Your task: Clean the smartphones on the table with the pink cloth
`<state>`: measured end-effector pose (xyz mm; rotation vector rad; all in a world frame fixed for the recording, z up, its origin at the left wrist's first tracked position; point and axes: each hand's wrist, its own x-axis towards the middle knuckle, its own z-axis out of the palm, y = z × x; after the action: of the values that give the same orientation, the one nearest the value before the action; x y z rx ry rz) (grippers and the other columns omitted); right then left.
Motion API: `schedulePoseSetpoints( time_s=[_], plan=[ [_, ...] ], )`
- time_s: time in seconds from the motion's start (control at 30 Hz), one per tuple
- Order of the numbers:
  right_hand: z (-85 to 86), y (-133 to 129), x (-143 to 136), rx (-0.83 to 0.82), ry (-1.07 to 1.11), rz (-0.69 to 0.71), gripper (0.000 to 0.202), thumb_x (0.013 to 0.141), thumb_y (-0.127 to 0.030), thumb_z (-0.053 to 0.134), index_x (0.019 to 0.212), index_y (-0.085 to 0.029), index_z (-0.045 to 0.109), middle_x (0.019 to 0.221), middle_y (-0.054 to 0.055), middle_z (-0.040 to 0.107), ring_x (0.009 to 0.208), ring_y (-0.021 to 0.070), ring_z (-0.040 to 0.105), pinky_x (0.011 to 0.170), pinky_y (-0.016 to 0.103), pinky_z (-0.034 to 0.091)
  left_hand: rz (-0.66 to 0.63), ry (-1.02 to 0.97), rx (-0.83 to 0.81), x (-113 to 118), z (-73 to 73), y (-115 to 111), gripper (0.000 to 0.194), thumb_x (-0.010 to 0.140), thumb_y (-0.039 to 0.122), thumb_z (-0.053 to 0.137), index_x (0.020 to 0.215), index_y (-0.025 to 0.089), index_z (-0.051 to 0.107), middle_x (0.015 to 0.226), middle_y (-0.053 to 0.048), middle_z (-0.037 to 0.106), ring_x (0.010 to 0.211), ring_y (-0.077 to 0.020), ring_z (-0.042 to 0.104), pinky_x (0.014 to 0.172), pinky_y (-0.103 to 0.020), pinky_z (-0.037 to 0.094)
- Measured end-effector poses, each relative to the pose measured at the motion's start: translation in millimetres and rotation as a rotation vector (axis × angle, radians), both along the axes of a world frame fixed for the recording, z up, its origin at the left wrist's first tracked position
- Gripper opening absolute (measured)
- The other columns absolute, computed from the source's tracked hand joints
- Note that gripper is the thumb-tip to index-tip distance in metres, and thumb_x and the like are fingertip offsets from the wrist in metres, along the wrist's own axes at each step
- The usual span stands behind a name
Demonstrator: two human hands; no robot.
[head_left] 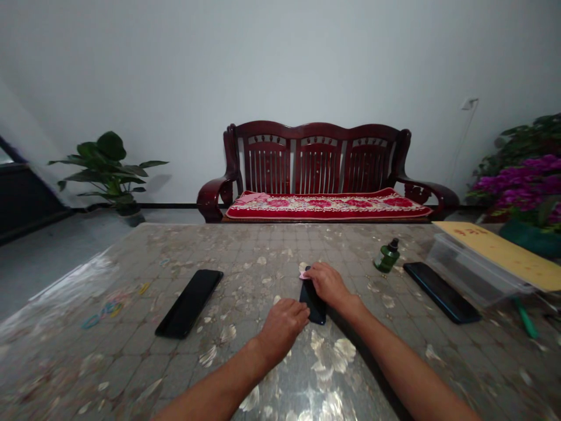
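A dark phone (316, 311) lies on the patterned tablecloth between my hands. My left hand (284, 325) rests at its left edge, fingers curled together and touching the phone's side. Over the phone's far end, my right hand (328, 283) is closed on a small pink cloth (303, 275), which it presses against the screen. The hand covers most of the cloth and part of the phone. Another black phone (190, 304) lies to the left, and a third phone (442, 292) lies to the right. A green bottle (387, 256) with a black top stands beyond my right hand.
Coloured bands (109, 307) lie on the table's left. At the right are a clear plastic box (473, 269) with a yellow sheet (504, 251) on top, a green-handled tool (526, 318) and purple flowers (521, 184). A wooden bench (318, 161) stands beyond the table.
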<state>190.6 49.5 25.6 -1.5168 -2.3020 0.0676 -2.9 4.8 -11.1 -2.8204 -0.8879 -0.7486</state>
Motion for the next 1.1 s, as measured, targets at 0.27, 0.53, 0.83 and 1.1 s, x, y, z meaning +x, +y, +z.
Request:
schedulePoseSetpoints(
  time_s=[0.27,0.53,0.83,1.1],
  plan=[
    [-4.8,-11,5,-0.011,0.015,0.194,0.031,0.090,-0.008,0.056,0.101,-0.027,0.078,0.086,0.003,0.065,0.086,0.0172,0.058,0.077,0.025,0.041,0.009,-0.015,-0.004,1,0.5,-1,0.013,0.099,0.024,0.058,0.095,0.019,0.069,0.091,-0.004,0.073,0.085,-0.0199,0.067,0.078,-0.033,0.053],
    [1.7,-20,9,-0.013,0.044,0.089,0.033,0.090,-0.005,0.052,0.100,-0.023,0.078,0.089,0.005,0.067,0.088,0.0182,0.059,0.079,0.026,0.041,0.005,-0.038,0.019,1,0.2,-2,0.012,0.098,0.024,0.059,0.097,0.018,0.070,0.093,-0.005,0.074,0.085,-0.0210,0.067,0.077,-0.035,0.054],
    [0.9,-26,10,-0.009,0.035,-0.002,0.033,0.091,-0.007,0.050,0.102,-0.022,0.078,0.093,0.007,0.068,0.091,0.0194,0.059,0.081,0.028,0.041,-0.003,-0.059,0.049,0,0.3,-2,0.016,0.099,0.027,0.057,0.096,0.018,0.070,0.094,-0.006,0.073,0.084,-0.0201,0.067,0.075,-0.033,0.053],
    [2.8,-34,9,-0.029,0.071,0.108,0.033,0.091,-0.007,0.052,0.100,-0.025,0.078,0.086,0.004,0.066,0.085,0.0172,0.058,0.076,0.026,0.041,-0.007,-0.066,0.047,-2,1.4,-2,0.020,0.101,0.028,0.054,0.092,0.018,0.069,0.087,-0.004,0.071,0.081,-0.0201,0.065,0.073,-0.033,0.051]
  ],
)
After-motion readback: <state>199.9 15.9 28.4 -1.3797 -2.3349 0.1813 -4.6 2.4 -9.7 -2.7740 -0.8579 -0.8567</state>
